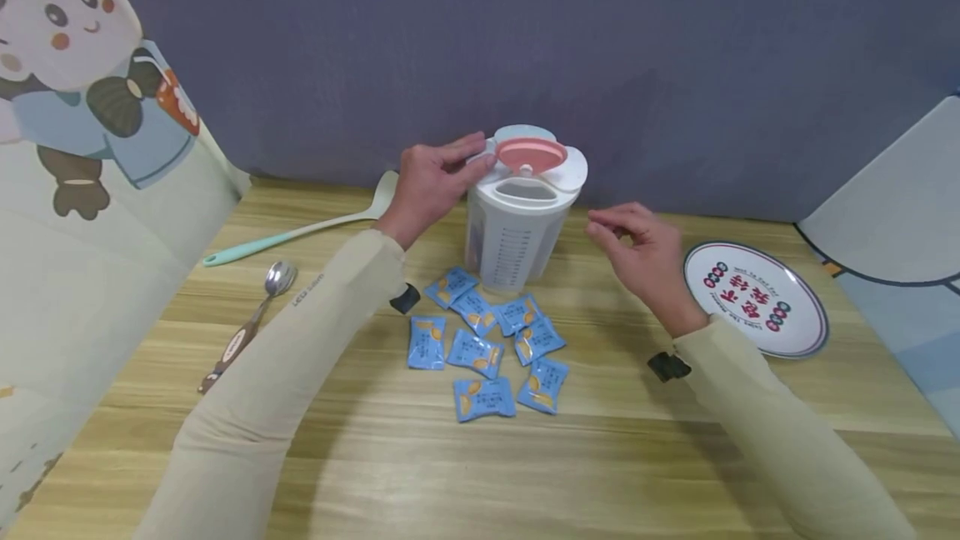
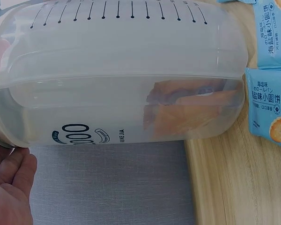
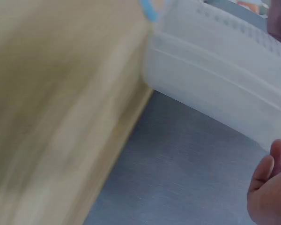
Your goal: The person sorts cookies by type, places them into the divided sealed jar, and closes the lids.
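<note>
A tall translucent food storage container (image 1: 510, 250) stands upright near the back of the table, with measuring marks on its side. Its white lid (image 1: 573, 171) carries a pink flap (image 1: 536, 157). My left hand (image 1: 431, 186) grips the lid at its left edge, thumb in front and fingers behind. Through the wall, an orange-brown packet (image 2: 178, 115) shows at the bottom. To the right of the container, my right hand (image 1: 643, 252) hovers with loosely bent fingers, thumb near the index finger, holding nothing visible. Several blue cracker packets (image 1: 485, 399) lie in front of the container.
On the left lie a long spoon-like utensil (image 1: 322, 226) with a mint handle and a metal spoon (image 1: 280, 277) with a brown handle, partly beside my left sleeve. A white oval plate (image 1: 798, 307) with red lettering sits at the right. A dark grey partition (image 1: 525, 40) rises behind.
</note>
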The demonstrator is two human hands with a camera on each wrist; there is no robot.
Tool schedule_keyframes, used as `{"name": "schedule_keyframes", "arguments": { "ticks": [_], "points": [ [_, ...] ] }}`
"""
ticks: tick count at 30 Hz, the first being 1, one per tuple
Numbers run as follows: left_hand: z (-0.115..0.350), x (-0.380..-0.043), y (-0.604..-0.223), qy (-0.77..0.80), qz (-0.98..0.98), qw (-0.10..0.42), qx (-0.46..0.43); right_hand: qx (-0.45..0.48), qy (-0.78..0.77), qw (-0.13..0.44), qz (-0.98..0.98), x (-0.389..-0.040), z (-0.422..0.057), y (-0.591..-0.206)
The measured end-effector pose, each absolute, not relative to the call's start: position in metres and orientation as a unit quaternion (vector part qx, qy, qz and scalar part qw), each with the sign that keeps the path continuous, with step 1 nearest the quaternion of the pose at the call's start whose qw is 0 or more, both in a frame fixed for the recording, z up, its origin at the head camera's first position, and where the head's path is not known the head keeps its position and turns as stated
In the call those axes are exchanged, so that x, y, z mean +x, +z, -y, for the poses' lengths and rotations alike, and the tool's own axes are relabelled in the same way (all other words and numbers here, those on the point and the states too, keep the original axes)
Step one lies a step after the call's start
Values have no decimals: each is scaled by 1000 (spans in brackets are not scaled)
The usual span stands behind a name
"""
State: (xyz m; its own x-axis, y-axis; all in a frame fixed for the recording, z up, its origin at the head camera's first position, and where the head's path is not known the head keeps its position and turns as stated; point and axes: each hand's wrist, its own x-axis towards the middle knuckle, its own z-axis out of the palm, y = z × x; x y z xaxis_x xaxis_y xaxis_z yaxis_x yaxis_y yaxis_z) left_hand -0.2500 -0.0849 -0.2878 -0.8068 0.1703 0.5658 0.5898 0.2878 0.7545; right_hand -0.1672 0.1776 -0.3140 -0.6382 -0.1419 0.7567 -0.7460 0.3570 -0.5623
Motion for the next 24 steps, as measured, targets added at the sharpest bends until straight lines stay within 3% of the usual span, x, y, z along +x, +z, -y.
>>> {"name": "schedule_keyframes", "arguments": {
  "ticks": [10,18,24],
  "points": [
    [84,-252,-287,-550,776,194,-241,349,436,138,818,-168,-184,-344],
    [82,-254,-287,-553,775,193,-239,333,459,-12,823,-185,-201,-377],
    [82,-255,-287,-552,778,190,-233,322,475,-84,814,-188,-206,-386]
  ]
}}
